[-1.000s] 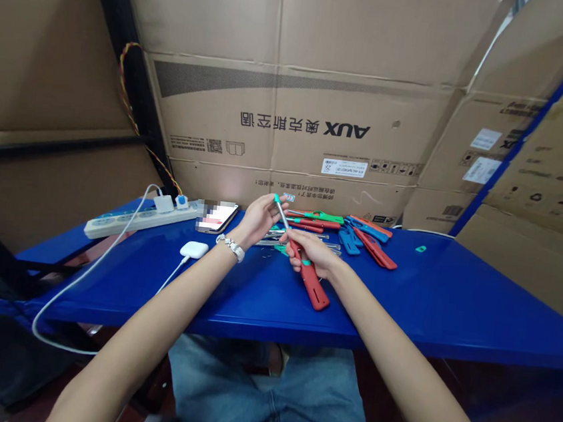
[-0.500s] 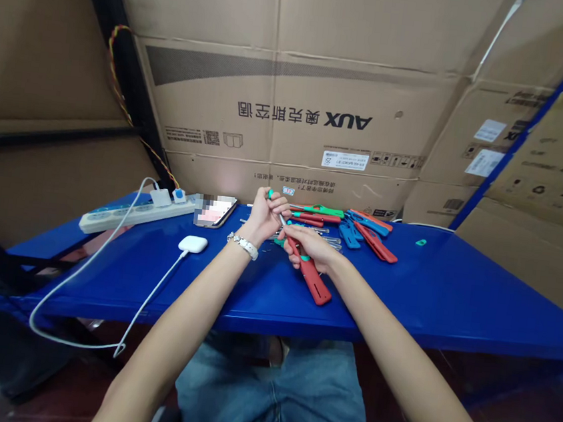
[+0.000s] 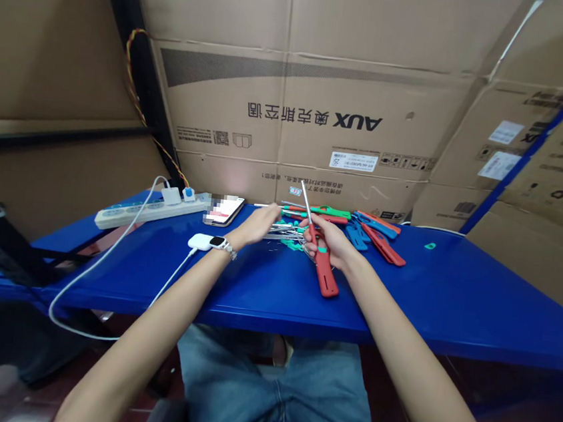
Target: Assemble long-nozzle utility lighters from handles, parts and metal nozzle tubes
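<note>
My right hand (image 3: 331, 243) is closed around a red-handled tool (image 3: 325, 277) with a green collar. Its thin metal rod (image 3: 307, 203) points up and away from me. My left hand (image 3: 260, 222), with a watch on its wrist, reaches over a small heap of thin metal rods and green bits (image 3: 286, 233) on the blue table (image 3: 453, 303). Its fingertips touch that heap, and I cannot make out anything held in them. Behind both hands lies a pile of red, blue and green tool handles (image 3: 370, 230).
A white power strip (image 3: 148, 210) and a phone (image 3: 224, 210) lie at the back left. A white earbud case (image 3: 199, 241) sits near my left wrist, with a white cable (image 3: 105, 259) hanging off the front edge. A small green piece (image 3: 429, 246) lies at the right. Cardboard boxes (image 3: 291, 118) wall the back.
My left hand has let go of the rod's tip and dropped to the heap of rods on the table. The right hand has swung the tool more upright.
</note>
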`<state>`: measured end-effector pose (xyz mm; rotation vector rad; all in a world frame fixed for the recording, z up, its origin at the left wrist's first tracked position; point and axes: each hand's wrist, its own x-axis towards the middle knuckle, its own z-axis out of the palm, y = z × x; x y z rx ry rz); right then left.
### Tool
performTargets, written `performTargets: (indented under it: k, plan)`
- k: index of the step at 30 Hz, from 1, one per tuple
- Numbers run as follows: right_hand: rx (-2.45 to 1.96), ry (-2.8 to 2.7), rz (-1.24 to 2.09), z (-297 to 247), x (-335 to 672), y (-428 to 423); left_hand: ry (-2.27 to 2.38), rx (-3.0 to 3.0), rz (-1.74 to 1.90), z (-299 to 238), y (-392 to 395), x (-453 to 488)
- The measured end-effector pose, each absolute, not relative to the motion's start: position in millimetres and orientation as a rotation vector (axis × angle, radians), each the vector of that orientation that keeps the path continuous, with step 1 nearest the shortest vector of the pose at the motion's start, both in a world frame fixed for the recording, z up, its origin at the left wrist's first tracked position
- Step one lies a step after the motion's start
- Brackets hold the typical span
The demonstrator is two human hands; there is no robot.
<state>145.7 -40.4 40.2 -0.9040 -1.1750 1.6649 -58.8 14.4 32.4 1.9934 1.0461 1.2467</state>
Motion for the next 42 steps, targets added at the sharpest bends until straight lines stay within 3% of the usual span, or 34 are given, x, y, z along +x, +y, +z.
performTargets:
  k: [6, 12, 16, 19, 24, 31, 36, 42]
  plan:
    - [-0.849, -1.024, 1.673, 40, 147, -36, 1.069, 2.657, 0.650, 10, -10, -60]
    - [-0.894, -0.925, 1.617, 35, 147, -32, 1.245, 2.863, 0.663, 16, -21, -55]
    - [-0.887, -0.914, 1.585, 32, 146, -29, 0.933, 2.897, 0.872, 20, -48, -47]
    - [-0.890, -0.916, 1.569, 31, 147, -27, 0.625, 3.009, 0.684, 15, -67, -39]
    - [-0.866, -0.902, 1.574, 32, 146, -29, 0.661, 3.138, 0.406, 3, -60, -37]
    - [-0.896, -0.907, 1.601, 33, 142, -33, 1.038, 3.253, 0.514, 1, -18, -50]
    - [-0.819, -0.898, 1.653, 32, 140, -34, 1.059, 3.354, 0.552, 1, -6, -50]
    - [-0.750, -0.888, 1.671, 30, 139, -30, 0.975, 2.956, 0.998, 7, -5, -37]
